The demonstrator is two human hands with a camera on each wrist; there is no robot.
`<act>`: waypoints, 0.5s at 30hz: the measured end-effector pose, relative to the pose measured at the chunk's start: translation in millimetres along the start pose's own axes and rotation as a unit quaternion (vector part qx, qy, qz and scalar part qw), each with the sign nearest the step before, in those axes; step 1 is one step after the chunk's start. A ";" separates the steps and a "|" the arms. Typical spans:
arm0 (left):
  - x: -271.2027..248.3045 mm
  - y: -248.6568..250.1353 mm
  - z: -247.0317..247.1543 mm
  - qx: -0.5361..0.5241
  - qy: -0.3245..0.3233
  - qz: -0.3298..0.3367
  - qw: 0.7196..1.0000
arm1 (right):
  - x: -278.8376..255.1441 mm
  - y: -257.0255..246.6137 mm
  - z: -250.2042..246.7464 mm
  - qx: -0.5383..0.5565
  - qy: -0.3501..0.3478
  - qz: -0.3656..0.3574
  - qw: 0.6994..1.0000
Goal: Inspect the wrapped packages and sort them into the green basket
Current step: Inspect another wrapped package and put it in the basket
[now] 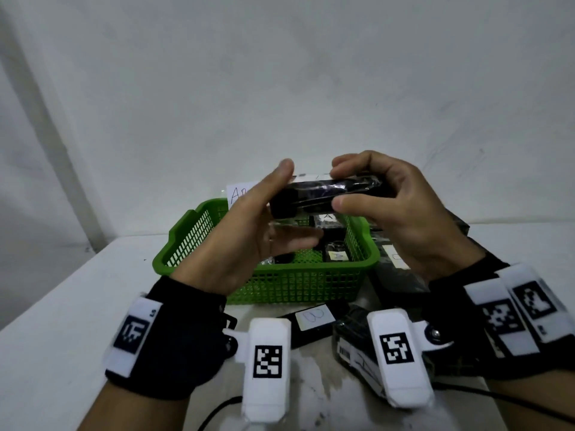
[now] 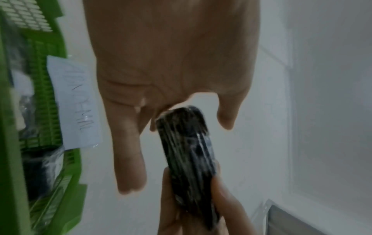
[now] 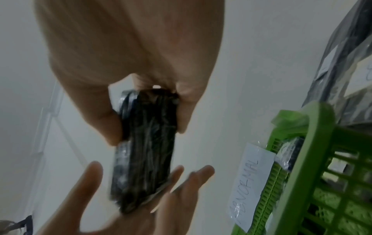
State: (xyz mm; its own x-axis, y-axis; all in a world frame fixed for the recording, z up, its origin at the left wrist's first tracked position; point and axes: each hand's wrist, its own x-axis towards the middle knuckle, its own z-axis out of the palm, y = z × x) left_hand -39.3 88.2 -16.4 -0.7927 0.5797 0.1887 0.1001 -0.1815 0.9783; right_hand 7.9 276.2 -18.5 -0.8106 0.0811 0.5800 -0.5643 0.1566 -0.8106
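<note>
A black package wrapped in clear film (image 1: 323,194) (image 2: 187,155) (image 3: 145,159) is held level above the green basket (image 1: 295,287). My right hand (image 1: 389,209) (image 3: 130,55) grips its right end, thumb on the near side and fingers over the top. My left hand (image 1: 245,231) (image 2: 171,63) is at its left end with fingers straight and spread, touching the package from below without closing round it. Inside the basket lie several wrapped packages (image 1: 337,255), some with a small label marked A.
A white paper sign reading ABNORMAL (image 1: 239,192) (image 3: 251,182) hangs on the basket's far rim. On the white table, a package labelled B (image 1: 314,320) lies in front of the basket and grey bagged packages (image 1: 395,269) lie to its right. A wall stands close behind.
</note>
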 end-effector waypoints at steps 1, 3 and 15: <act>-1.3 1.0 0.5 -0.016 -0.026 -0.016 0.999 | -0.8 -1.5 -2.0 0.012 -0.017 -0.004 1.000; -2.4 1.3 1.4 -0.055 -0.040 -0.014 0.998 | -0.9 -4.3 -3.5 0.072 -0.042 0.014 0.996; 6.5 -9.5 0.7 -0.006 0.038 0.075 0.996 | -1.1 -6.6 0.8 -0.005 0.042 0.113 0.993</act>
State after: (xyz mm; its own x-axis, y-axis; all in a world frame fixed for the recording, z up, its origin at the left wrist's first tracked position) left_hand -45.0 94.3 -24.5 -0.8122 0.4844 0.3252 0.2139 -0.2713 0.9384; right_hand 12.4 274.3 -13.8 -0.9005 0.1964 0.3880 -0.3674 0.1340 -0.9204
